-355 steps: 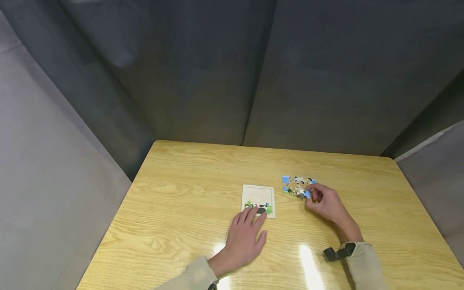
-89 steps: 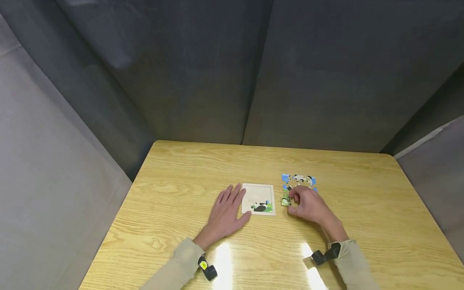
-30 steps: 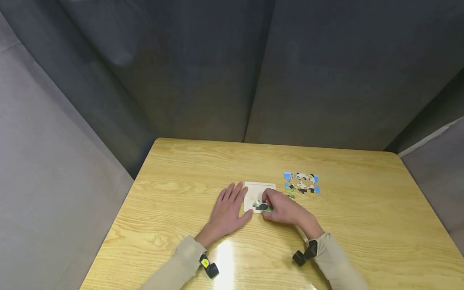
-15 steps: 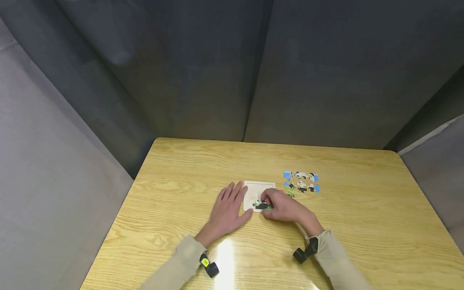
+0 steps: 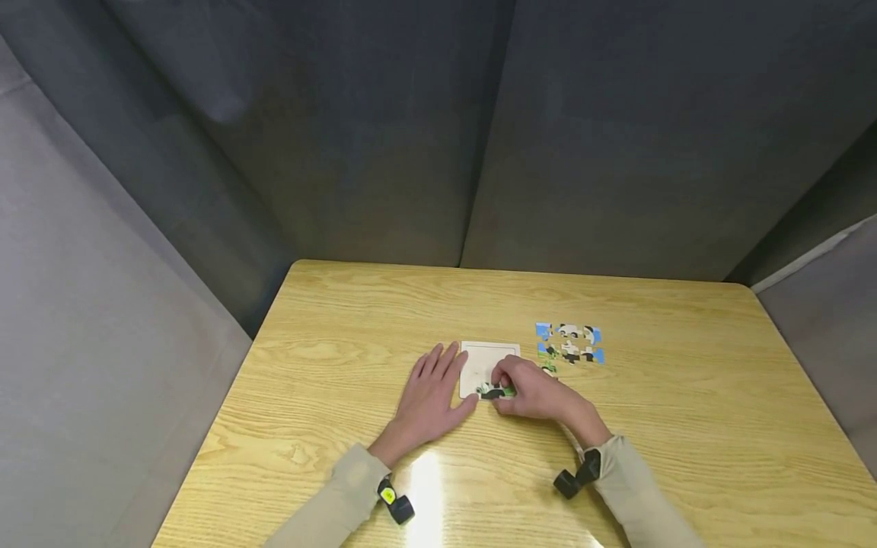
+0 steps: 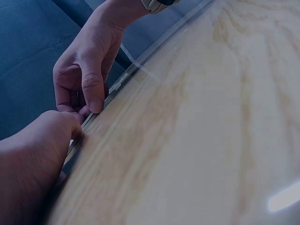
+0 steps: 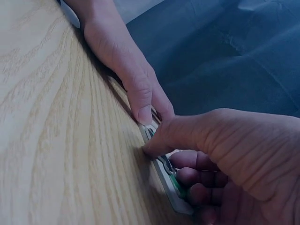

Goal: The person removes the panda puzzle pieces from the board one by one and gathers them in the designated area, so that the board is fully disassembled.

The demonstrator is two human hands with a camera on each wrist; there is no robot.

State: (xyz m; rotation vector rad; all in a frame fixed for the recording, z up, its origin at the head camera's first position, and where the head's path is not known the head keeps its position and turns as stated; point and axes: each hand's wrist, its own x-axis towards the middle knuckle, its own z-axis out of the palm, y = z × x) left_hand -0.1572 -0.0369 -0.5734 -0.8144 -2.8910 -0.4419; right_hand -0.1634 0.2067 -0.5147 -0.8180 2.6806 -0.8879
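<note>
A pale square puzzle tray (image 5: 479,358) lies on the table, with joined panda puzzle pieces (image 5: 489,391) along its near side. My left hand (image 5: 428,403) is spread flat at the tray's left edge, its thumb resting on the near left corner. With curled fingers and thumb my right hand (image 5: 530,388) pinches at a puzzle piece (image 7: 176,180) inside the tray, close to the near edge. That hand hides much of the tray's right part. In the left wrist view, the right thumb (image 6: 93,96) comes down at the tray's edge.
Loose panda puzzle pieces (image 5: 570,332) lie in rows to the right of the tray, beyond the right forearm. A wooden table (image 5: 356,327) carries everything, with dark curtains (image 5: 377,152) behind it and grey cloth (image 5: 82,304) at the left.
The left hand has shifted from the tray's front to its left edge. The tray's left corner piece now lies with the loose ones. The right hand has moved from those onto the tray.
</note>
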